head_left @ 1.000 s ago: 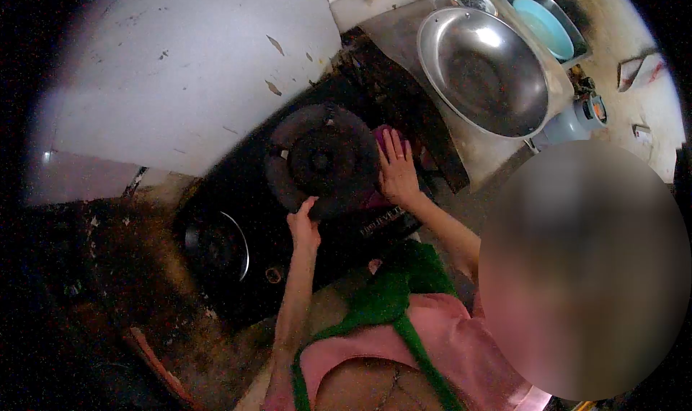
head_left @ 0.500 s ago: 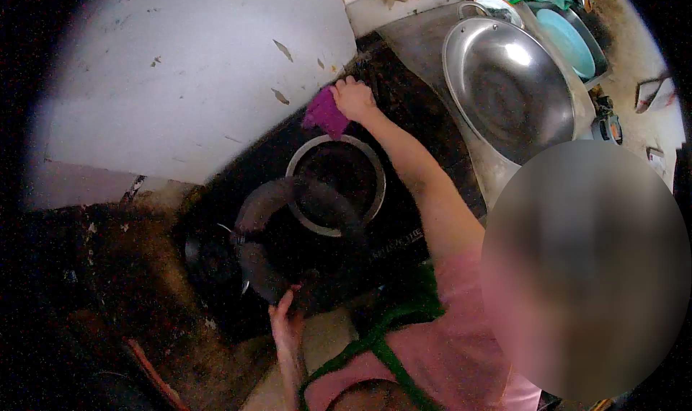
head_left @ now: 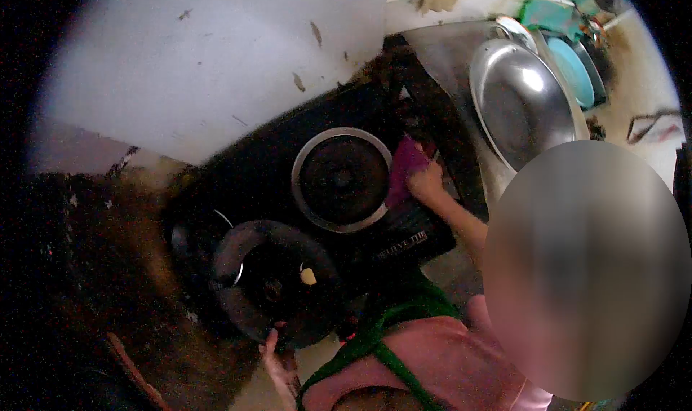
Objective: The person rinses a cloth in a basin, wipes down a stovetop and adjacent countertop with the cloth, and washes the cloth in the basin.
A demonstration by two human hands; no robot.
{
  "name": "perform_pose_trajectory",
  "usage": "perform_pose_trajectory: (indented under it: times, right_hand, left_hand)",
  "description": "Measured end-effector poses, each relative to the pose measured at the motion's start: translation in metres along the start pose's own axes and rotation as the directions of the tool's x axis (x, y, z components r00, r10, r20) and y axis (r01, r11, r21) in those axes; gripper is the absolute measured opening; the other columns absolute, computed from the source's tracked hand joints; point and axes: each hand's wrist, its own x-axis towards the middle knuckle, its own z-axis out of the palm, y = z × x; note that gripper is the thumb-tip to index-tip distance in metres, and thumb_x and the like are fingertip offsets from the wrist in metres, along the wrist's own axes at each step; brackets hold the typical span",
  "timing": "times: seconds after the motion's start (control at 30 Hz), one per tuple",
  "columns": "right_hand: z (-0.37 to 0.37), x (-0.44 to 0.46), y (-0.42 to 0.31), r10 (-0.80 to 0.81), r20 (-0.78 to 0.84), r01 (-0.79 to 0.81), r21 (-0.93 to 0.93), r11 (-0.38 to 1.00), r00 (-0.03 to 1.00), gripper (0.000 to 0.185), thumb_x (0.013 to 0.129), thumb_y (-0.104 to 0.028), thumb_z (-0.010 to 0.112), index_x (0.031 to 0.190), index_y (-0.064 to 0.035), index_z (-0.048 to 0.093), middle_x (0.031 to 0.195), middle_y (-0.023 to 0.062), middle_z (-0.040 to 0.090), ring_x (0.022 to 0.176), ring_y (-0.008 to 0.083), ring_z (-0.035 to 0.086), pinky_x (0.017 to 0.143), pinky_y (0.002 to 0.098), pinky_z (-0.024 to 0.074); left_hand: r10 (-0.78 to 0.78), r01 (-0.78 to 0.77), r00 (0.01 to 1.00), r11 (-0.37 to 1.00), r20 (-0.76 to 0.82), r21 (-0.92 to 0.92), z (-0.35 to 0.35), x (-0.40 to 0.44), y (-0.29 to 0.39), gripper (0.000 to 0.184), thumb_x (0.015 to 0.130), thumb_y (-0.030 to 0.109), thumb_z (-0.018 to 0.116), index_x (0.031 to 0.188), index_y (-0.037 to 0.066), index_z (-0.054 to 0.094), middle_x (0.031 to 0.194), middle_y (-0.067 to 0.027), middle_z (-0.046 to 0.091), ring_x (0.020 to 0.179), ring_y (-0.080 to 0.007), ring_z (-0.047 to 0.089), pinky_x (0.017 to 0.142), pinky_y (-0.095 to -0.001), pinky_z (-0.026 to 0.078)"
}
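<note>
My right hand (head_left: 427, 180) presses a purple cloth (head_left: 405, 171) onto the black stove top (head_left: 411, 220), just right of a round burner with a silver rim (head_left: 299, 202). The fingers are closed around the cloth. Low in the view, my left hand (head_left: 277, 357) grips the near edge of a wide dark grey ring (head_left: 241, 306), which looks like a pot stand. It is held over the front left of the stove, apart from the silver-rimmed burner. A small yellowish piece (head_left: 308, 276) shows within the ring's opening; I cannot make out what it is.
A large steel wok (head_left: 519, 101) lies on the counter at the right, with a light blue basin (head_left: 571, 72) behind it. A pale, stained panel (head_left: 216, 65) stands along the stove's back left. A blurred oval covers the lower right.
My right hand has wiped the cloth from behind the burner round to its right side, nearer to me. The grey ring has moved left and towards me, away from the burner.
</note>
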Motion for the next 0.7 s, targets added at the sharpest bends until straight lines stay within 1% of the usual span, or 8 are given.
perform_pose_trajectory:
  times: [0.1,0.2,0.27,0.33,0.43,0.53,0.67,0.7]
  right_hand:
    - [0.025,0.113,-0.024,0.072,-0.098,-0.062,0.103,0.993,0.993,0.044,0.076,-0.023,0.049,0.115,-0.0029,0.043,0.109,0.0200,0.048,0.087,0.0374,0.052,0.071,0.0476,0.0422]
    - [0.050,0.197,-0.035,-0.180,-0.327,0.147,-0.123,0.981,0.928,0.039,0.077,-0.023,0.048,0.110,-0.0021,0.047,0.103,0.0196,0.051,0.090,0.0363,0.050,0.074,0.0461,0.0417]
    - [0.050,0.219,-0.001,-0.398,-0.073,0.370,-0.247,0.895,0.914,0.035,0.077,-0.022,0.047,0.107,-0.0031,0.049,0.099,0.0180,0.052,0.091,0.0357,0.049,0.078,0.0440,0.0405]
    - [0.051,0.234,0.019,-0.471,0.018,0.471,-0.066,0.880,0.882,0.032,0.078,-0.022,0.046,0.104,-0.0039,0.050,0.096,0.0181,0.053,0.091,0.0356,0.048,0.081,0.0434,0.0391]
    - [0.022,0.235,-0.008,-0.597,0.143,0.613,-0.118,0.781,0.789,0.027,0.076,-0.019,0.046,0.098,-0.0049,0.053,0.093,0.0189,0.055,0.088,0.0351,0.051,0.076,0.0437,0.0408]
    - [0.041,0.247,-0.062,-0.400,0.340,0.465,-0.133,0.876,0.851,0.023,0.073,-0.017,0.048,0.091,-0.0044,0.054,0.084,0.0171,0.057,0.080,0.0346,0.053,0.069,0.0431,0.0426]
    - [0.155,0.272,-0.150,-0.825,0.432,0.919,-0.026,0.393,0.365,0.013,0.069,-0.016,0.049,0.071,-0.0044,0.056,0.065,0.0121,0.055,0.064,0.0333,0.054,0.057,0.0434,0.0437]
    - [0.171,0.276,-0.184,-0.898,0.329,0.946,0.039,0.321,0.291,0.013,0.069,-0.016,0.050,0.066,-0.0045,0.055,0.063,0.0124,0.055,0.062,0.0328,0.055,0.056,0.0436,0.0436]
  left_hand:
    - [-0.054,0.051,0.997,0.997,-0.054,-0.060,-0.021,0.012,-0.009,0.038,0.070,0.010,0.065,0.104,0.005,0.050,0.093,-0.0091,0.057,0.088,-0.0234,0.053,0.082,-0.0403,0.041]
    - [-0.086,0.072,0.991,0.989,-0.105,-0.126,-0.028,0.023,-0.019,0.038,0.069,0.010,0.065,0.104,0.006,0.050,0.092,-0.0080,0.058,0.089,-0.0225,0.053,0.082,-0.0401,0.041]
    - [-0.113,0.093,0.986,0.983,-0.122,-0.161,-0.016,0.015,-0.030,0.037,0.069,0.009,0.065,0.103,0.005,0.051,0.090,-0.0080,0.059,0.088,-0.0219,0.054,0.080,-0.0386,0.042]
    - [-0.093,0.060,0.985,0.976,-0.148,-0.211,-0.025,0.014,-0.039,0.039,0.069,0.009,0.065,0.104,0.005,0.050,0.090,-0.0084,0.059,0.086,-0.0223,0.055,0.079,-0.0380,0.043]
    - [-0.068,0.031,0.987,0.969,-0.144,-0.244,-0.032,0.010,-0.047,0.040,0.069,0.008,0.065,0.105,0.004,0.048,0.089,-0.0097,0.059,0.082,-0.0234,0.056,0.076,-0.0368,0.044]
    - [-0.102,0.051,0.976,0.965,-0.191,-0.257,-0.039,0.003,-0.051,0.039,0.069,0.008,0.064,0.104,0.004,0.047,0.089,-0.0110,0.059,0.078,-0.0245,0.056,0.074,-0.0363,0.045]
    - [-0.121,0.015,0.933,0.954,-0.338,-0.300,-0.032,-0.012,-0.048,0.044,0.068,0.006,0.063,0.108,0.006,0.045,0.091,-0.0115,0.057,0.081,-0.0249,0.056,0.070,-0.0379,0.047]
    - [-0.085,-0.034,0.921,0.954,-0.380,-0.297,-0.027,-0.004,-0.052,0.048,0.068,0.007,0.063,0.111,0.006,0.043,0.092,-0.0115,0.057,0.083,-0.0251,0.055,0.068,-0.0390,0.048]
